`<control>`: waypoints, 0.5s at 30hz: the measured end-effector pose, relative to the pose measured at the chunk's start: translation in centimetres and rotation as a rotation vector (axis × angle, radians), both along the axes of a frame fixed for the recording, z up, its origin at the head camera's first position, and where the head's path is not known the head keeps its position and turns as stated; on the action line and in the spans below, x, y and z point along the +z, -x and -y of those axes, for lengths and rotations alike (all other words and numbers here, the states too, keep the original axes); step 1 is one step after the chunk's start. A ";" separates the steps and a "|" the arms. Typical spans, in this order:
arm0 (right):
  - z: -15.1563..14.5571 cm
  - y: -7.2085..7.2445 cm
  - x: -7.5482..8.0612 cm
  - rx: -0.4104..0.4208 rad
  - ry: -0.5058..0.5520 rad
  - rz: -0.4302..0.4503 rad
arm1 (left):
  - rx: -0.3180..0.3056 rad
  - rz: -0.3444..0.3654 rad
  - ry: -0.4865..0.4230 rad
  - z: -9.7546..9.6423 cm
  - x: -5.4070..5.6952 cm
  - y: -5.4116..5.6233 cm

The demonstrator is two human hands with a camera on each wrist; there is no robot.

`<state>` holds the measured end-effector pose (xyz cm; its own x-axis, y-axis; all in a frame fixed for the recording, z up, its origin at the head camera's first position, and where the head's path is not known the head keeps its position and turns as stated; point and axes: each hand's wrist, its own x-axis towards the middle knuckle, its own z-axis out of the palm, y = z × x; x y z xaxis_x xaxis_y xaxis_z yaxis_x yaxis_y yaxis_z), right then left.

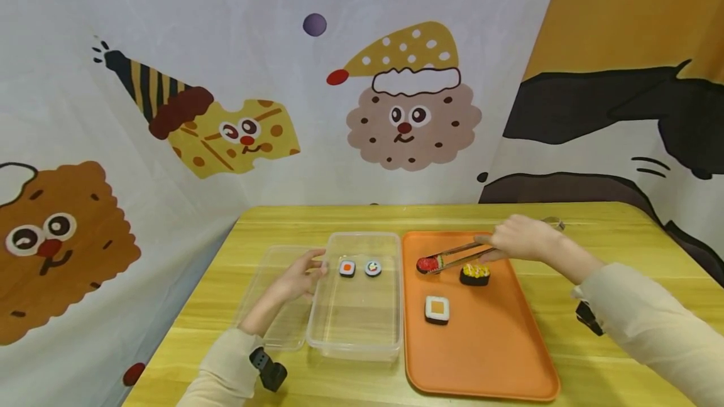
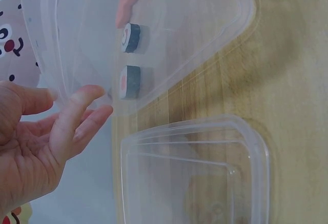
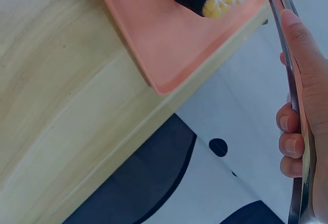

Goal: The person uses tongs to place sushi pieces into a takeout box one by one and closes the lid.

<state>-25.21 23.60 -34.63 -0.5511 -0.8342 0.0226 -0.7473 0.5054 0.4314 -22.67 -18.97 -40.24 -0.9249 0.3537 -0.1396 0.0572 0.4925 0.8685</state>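
Note:
My right hand (image 1: 511, 238) grips metal tongs (image 1: 460, 248), whose tips are around a red-topped sushi piece (image 1: 428, 264) over the orange tray (image 1: 481, 357). In the right wrist view, fingers and thumb wrap the tongs (image 3: 292, 83). Just beside the tips is a yellow-topped sushi piece (image 1: 475, 274), and nearer the front lies a square white roll with an orange centre (image 1: 437, 309). At the left rim of a clear plastic container (image 1: 355, 352), my left hand (image 1: 296, 278) has its fingers loosely bent. Two small sushi rolls (image 1: 347, 268) stand inside that container, towards its back.
A clear lid (image 1: 283, 331) lies on the wooden table (image 1: 198, 338) left of the container, partly under the left forearm. Container and tray stand side by side. Behind the table's back edge hangs a printed cloth (image 1: 317, 112) with cartoon figures.

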 end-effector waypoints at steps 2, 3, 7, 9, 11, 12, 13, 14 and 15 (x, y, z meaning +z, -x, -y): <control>-0.1 0.1 0.2 0.019 0.017 -0.032 | 0.002 0.001 -0.005 0.0 0.0 0.0; -0.1 0.2 0.3 0.024 0.029 -0.037 | 0.005 0.000 -0.006 0.0 0.0 0.0; -0.3 0.3 0.6 0.040 0.058 -0.055 | 0.008 -0.001 -0.007 0.0 0.0 0.0; -0.4 0.3 0.8 0.033 0.062 -0.065 | 0.009 0.000 -0.005 0.0 0.0 0.0; -0.4 0.3 1.1 0.028 0.064 -0.089 | 0.013 0.004 -0.008 0.0 0.0 0.0; -0.4 0.3 1.3 0.025 0.064 -0.105 | 0.015 0.004 -0.008 -0.1 0.0 0.0; -0.4 0.4 1.4 0.023 0.065 -0.122 | 0.016 0.005 -0.009 -0.1 0.0 0.1; -0.4 0.4 1.6 0.022 0.069 -0.137 | 0.016 0.005 -0.008 -0.1 0.0 0.1; -0.3 0.4 1.8 0.025 0.073 -0.157 | 0.018 0.004 -0.009 -0.1 0.0 0.1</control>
<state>-25.58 23.94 -32.83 -0.5155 -0.8403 0.1675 -0.6864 0.5220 0.5063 -22.77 -18.89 -40.28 -0.9305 0.3384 -0.1403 0.0450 0.4854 0.8731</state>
